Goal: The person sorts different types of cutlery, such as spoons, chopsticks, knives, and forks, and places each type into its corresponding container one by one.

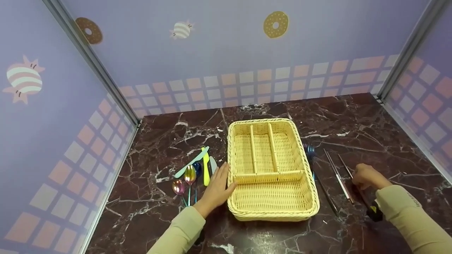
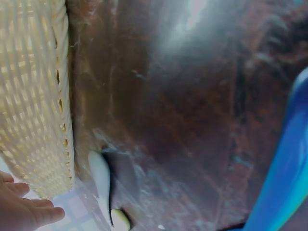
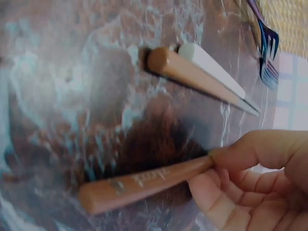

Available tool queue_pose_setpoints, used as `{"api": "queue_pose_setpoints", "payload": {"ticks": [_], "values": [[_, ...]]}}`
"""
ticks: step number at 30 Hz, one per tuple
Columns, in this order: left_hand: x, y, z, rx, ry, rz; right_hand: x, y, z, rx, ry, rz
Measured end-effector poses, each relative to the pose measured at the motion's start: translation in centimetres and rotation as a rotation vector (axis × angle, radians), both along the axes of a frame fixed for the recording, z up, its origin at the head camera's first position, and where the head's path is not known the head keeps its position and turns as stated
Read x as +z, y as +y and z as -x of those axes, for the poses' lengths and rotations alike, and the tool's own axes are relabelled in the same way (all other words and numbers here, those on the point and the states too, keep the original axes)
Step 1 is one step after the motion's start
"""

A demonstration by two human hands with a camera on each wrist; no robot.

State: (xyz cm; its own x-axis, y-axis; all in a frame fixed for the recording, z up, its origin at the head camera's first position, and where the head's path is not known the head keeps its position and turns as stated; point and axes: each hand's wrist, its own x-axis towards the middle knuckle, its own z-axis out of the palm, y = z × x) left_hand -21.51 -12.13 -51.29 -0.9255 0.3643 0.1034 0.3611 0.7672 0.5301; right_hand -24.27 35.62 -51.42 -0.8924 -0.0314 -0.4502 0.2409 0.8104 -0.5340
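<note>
A wicker basket [image 1: 270, 195] with several compartments stands on the dark marbled table. Against its left rim rests my left hand [image 1: 217, 187], fingers extended; it also shows in the left wrist view [image 2: 26, 204] beside the basket wall [image 2: 36, 96]. To the right of the basket, my right hand [image 1: 367, 176] pinches a brown chopstick [image 3: 144, 185] between thumb and fingers [image 3: 207, 192]. Its thick end points away from the hand. Beside it lie a brown chopstick [image 3: 197, 77] and a white one [image 3: 216, 70], nearly parallel.
Left of the basket lie several spoons [image 1: 190, 174], a light green knife [image 1: 192, 162], a yellow-green knife [image 1: 206, 169] and another pale knife [image 1: 213, 164]. Forks [image 1: 310, 151] lie close along the basket's right side. Patterned panels [image 1: 226, 53] enclose the table's back and sides.
</note>
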Motion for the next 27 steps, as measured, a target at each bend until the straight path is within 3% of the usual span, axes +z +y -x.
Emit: {"api": "queue_pose_setpoints", "payload": {"ticks": [3, 7, 10, 13, 17, 21, 27], "values": [[0.8, 0.2, -0.1, 0.003, -0.018, -0.02, 0.3, 0.4, -0.1, -0.057, 0.002, 0.162], [2.3, 0.7, 0.0, 0.014, 0.01, -0.052, 1.9, 0.1, 0.1, -0.086, 0.036, 0.328], [3.7, 1.6, 0.3, 0.028, 0.045, -0.067, 3.5, -1.3, 0.8, -0.079, 0.099, 0.447], [5.3, 2.9, 0.6, 0.035, 0.034, -0.131, 5.1, -3.7, 1.4, -0.084, 0.15, 0.647], [7.4, 5.2, 1.4, 0.064, -0.069, -0.328, 6.8, -7.8, 1.7, -0.074, 0.15, 0.861], [9.2, 7.6, 2.7, 0.111, -0.203, -0.535, 7.9, -12.1, 1.8, -0.039, 0.091, 0.999], [10.6, 10.3, 4.4, 0.209, -0.42, -0.715, 8.1, -17.8, 1.6, 0.019, 0.006, 0.995]]}}
